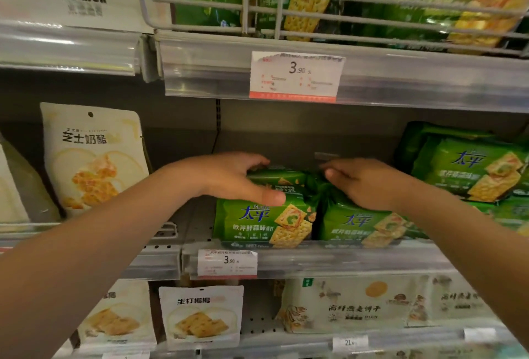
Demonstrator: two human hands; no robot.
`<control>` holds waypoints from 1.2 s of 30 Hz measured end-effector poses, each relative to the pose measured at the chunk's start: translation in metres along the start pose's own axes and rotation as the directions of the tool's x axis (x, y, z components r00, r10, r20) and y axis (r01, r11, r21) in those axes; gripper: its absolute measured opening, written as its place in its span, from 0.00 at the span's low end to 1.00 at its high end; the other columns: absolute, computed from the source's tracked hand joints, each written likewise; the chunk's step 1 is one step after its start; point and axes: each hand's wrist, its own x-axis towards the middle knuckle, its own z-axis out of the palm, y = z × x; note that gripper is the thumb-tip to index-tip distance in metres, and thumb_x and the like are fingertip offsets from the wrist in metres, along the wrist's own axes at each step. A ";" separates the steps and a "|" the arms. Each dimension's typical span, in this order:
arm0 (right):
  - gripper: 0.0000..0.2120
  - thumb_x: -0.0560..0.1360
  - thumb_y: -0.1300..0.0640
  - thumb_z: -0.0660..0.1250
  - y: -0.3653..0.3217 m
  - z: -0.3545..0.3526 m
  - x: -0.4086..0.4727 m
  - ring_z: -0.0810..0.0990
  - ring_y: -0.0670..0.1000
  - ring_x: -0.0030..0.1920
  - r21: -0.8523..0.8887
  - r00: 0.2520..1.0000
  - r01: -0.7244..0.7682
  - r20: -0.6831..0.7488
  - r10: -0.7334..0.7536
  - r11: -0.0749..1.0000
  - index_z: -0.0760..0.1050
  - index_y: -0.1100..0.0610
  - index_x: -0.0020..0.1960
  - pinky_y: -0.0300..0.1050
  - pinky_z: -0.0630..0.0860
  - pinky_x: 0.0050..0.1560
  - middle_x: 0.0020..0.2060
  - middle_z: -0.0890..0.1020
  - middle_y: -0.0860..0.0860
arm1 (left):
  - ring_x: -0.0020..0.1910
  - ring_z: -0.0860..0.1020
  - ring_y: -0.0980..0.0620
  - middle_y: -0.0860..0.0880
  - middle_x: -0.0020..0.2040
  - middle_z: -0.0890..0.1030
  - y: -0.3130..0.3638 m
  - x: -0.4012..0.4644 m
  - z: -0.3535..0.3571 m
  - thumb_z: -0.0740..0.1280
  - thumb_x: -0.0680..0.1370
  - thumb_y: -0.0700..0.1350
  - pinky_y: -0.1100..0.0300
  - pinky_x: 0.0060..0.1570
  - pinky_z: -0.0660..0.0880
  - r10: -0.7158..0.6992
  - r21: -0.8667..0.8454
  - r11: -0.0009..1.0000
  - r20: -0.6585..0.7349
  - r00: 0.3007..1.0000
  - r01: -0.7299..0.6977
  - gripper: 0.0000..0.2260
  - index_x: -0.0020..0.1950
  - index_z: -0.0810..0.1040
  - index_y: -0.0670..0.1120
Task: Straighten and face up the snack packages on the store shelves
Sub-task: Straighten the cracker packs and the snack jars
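On the middle shelf of a store display, two glossy green plastic cracker packages printed with blue characters and square yellow crackers are seen side by side at the near edge, just behind a clear plastic price rail (329,258). The left green cracker package (262,225) is gripped along its top by the left hand (229,179), the fingers curled over the far edge and the thumb pressed on the near face. The right green cracker package (369,225) is touched at its top by the right hand (363,184), whose fingers are curled over the crumpled upper seam; whether a firm grip is held cannot be told. Further right, a stack of similar green packages (469,171) is tilted and set further back. To the left, a white standing pouch with cracker pictures (91,155) is upright, well apart. For the step to go well, both packages are probably best drawn forward evenly until the rail is met, kept upright with fronts square to the aisle, and the soft film pressed only lightly so that the crackers inside are not crushed.
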 end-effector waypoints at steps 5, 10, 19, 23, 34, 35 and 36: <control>0.15 0.82 0.48 0.57 0.006 0.008 -0.002 0.77 0.53 0.60 0.079 0.991 0.003 -0.130 0.008 0.997 0.77 0.49 0.63 0.38 0.67 0.51 0.60 0.81 0.49 | 0.50 0.77 0.60 0.59 0.58 0.74 0.009 0.002 -0.001 0.77 0.62 0.64 0.62 0.46 0.77 -0.024 0.146 0.989 0.060 0.998 0.015 0.39 0.69 0.64 0.59; 0.15 0.82 0.46 0.56 0.006 0.013 -0.001 0.79 0.54 0.53 0.093 0.985 0.002 -0.170 0.013 0.996 0.77 0.50 0.59 0.42 0.69 0.47 0.46 0.80 0.47 | 0.43 0.82 0.58 0.57 0.53 0.79 0.004 0.000 0.001 0.79 0.62 0.60 0.56 0.44 0.82 -0.013 0.051 0.999 0.027 1.000 0.011 0.29 0.57 0.69 0.62; 0.13 0.82 0.47 0.56 0.006 0.014 0.004 0.74 0.45 0.39 0.048 0.987 0.025 -0.158 -0.017 0.999 0.76 0.50 0.57 0.43 0.69 0.41 0.56 0.82 0.50 | 0.50 0.82 0.59 0.59 0.59 0.79 0.013 0.000 0.007 0.80 0.64 0.58 0.56 0.50 0.81 -0.035 0.010 0.999 0.058 0.998 0.034 0.40 0.72 0.65 0.60; 0.12 0.82 0.47 0.56 0.006 0.014 0.005 0.73 0.42 0.37 0.051 0.986 0.016 -0.167 -0.007 0.999 0.75 0.49 0.55 0.41 0.69 0.35 0.54 0.82 0.51 | 0.49 0.82 0.59 0.59 0.57 0.80 0.019 0.001 0.009 0.78 0.65 0.59 0.55 0.50 0.82 -0.040 0.068 0.997 0.047 0.998 0.037 0.36 0.69 0.68 0.60; 0.16 0.82 0.47 0.54 0.004 0.013 -0.001 0.79 0.55 0.42 -0.013 0.984 0.059 -0.170 -0.060 0.998 0.77 0.53 0.56 0.51 0.78 0.47 0.60 0.80 0.56 | 0.56 0.79 0.55 0.55 0.64 0.77 0.040 -0.005 0.008 0.77 0.68 0.58 0.53 0.56 0.79 -0.062 0.188 0.981 0.066 0.996 0.048 0.38 0.74 0.65 0.55; 0.16 0.82 0.47 0.54 0.003 0.013 -0.003 0.79 0.56 0.42 -0.009 0.979 0.073 -0.192 -0.073 0.997 0.77 0.55 0.53 0.52 0.78 0.47 0.56 0.82 0.56 | 0.58 0.78 0.55 0.54 0.67 0.75 0.042 -0.008 0.008 0.76 0.68 0.59 0.53 0.58 0.78 -0.061 0.215 0.975 0.047 0.997 0.050 0.41 0.76 0.62 0.55; 0.17 0.82 0.48 0.55 0.003 0.013 -0.006 0.79 0.56 0.40 0.001 0.968 0.094 -0.233 -0.092 0.996 0.77 0.56 0.47 0.53 0.78 0.46 0.48 0.83 0.56 | 0.62 0.75 0.54 0.54 0.70 0.71 0.044 -0.012 0.010 0.75 0.68 0.61 0.53 0.61 0.76 -0.055 0.261 0.964 0.018 0.998 0.049 0.43 0.78 0.58 0.55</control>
